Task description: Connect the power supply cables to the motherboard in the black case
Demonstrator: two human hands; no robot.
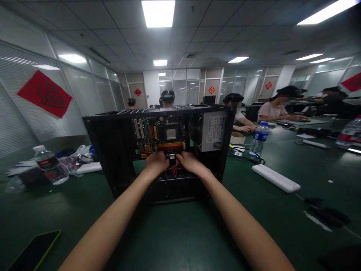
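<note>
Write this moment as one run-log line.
left hand: at open computer case, grip unclear; right hand: beside red wires, grip unclear; motherboard: above hands; power supply: upper right

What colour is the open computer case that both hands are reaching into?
The computer case is black; the head view, the only one, shows it.

From where I stand, both of the person's forearms are bare on the near side of the black computer case (104,152). The left forearm (113,222) is slim and smooth in outline, broader away from the case and narrowing evenly to the wrist. The right forearm (242,218) has the same long taper. Nearest the case, the left hand (156,164) and right hand (191,162) are bare too, rounded across the back; their fingertips I can't make out clearly.
</note>
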